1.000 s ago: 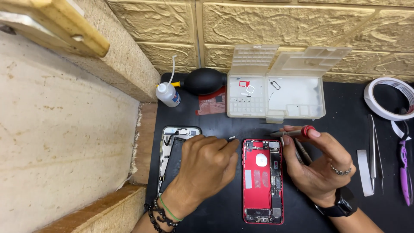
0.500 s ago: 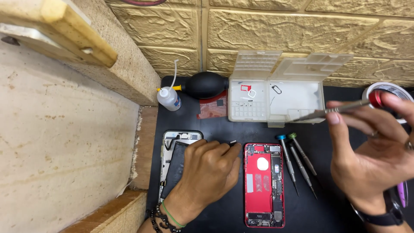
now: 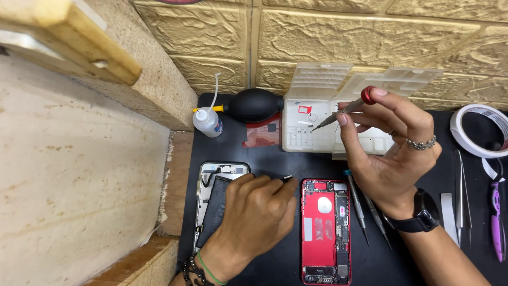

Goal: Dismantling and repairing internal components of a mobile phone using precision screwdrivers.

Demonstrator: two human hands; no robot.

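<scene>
Red-capped screwdriver (image 3: 343, 107) sits pinched in my right hand (image 3: 394, 153), tip over the clear parts tray (image 3: 317, 139) as if to drop a screw, while my left hand (image 3: 254, 212) presses curled fingers on the detached screen (image 3: 209, 182) beside the open red phone (image 3: 325, 230)

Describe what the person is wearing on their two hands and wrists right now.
Both arms are bare, with no sleeves or gloves. The left hand has a stack of dark beaded bracelets and a thin green band at the wrist. The right hand wears a silver chain-style ring on one finger and a black wristwatch with a black strap.
</scene>
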